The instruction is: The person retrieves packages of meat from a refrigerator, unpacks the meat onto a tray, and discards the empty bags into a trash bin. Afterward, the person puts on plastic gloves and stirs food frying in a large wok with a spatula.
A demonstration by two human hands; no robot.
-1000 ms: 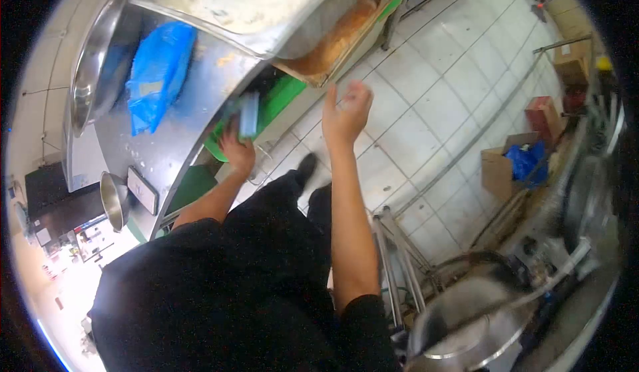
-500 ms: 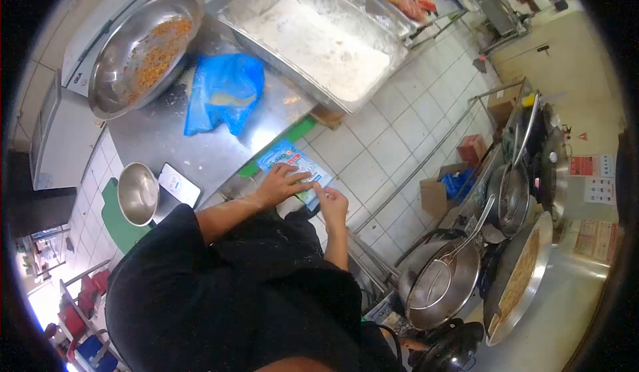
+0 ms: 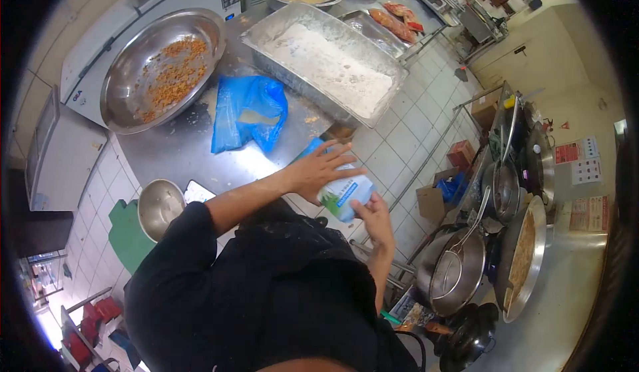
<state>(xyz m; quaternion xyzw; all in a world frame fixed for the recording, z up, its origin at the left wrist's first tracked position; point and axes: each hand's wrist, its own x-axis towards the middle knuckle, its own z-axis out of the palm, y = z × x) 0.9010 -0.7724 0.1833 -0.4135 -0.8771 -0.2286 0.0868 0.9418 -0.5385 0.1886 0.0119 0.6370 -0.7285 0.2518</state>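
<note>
Two hands (image 3: 311,176) (image 3: 377,220) on one packet (image 3: 353,192), one blue bag (image 3: 234,115), one tray (image 3: 297,85)

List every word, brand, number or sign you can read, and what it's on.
"GEA": freezer.
Packet: lettering too blurred to read.
Wall posters: print too small to read.
Phone: partly hidden, unreadable.
Nothing else legible.

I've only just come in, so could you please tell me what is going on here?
A person in black holds a blue-and-white printed packet: the right hand grips its near end and the left hand lies across it. On the steel table beyond, a blue plastic bag lies between a steel bowl of orange-brown crumbs and a metal tray of white powder.
</note>
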